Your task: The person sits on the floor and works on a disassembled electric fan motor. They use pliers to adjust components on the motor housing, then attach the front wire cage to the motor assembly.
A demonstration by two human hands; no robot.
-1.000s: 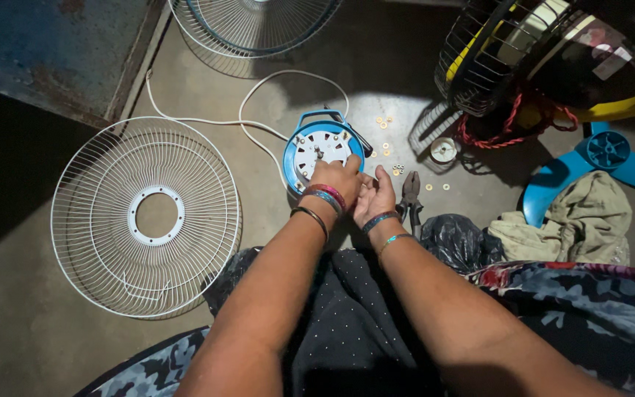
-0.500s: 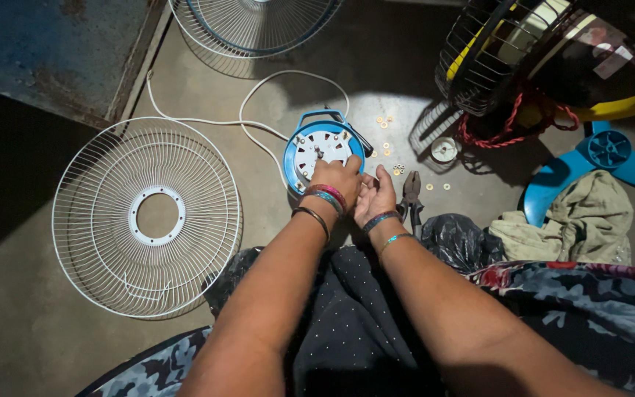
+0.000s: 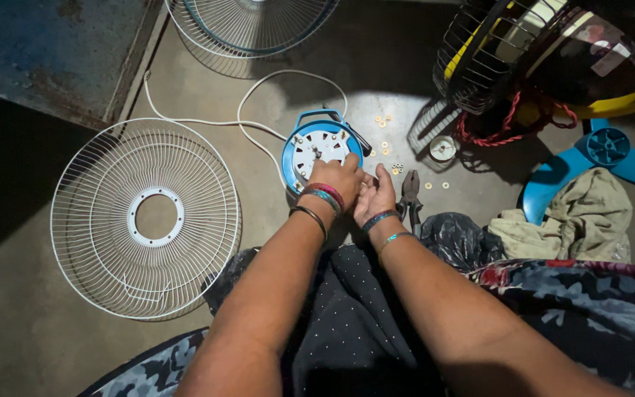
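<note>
1. Head view: I see the left hand resting on the near edge of the blue fan motor housing, fingers curled over its rim; its grip is closed on the housing.
2. The right hand sits just beside the left, touching the housing's lower right side; I cannot tell whether its grip is together or apart.
3. The housing lies on the concrete floor, white face up, in front of my knees.
4. A white cord runs from the housing towards the upper left.
5. Pliers lie just right of the right hand.
6. Small washers are scattered near the housing.
7. A white fan grille lies flat, well to the left.
8. A blue fan blade and a crumpled cloth lie on the right.
</note>
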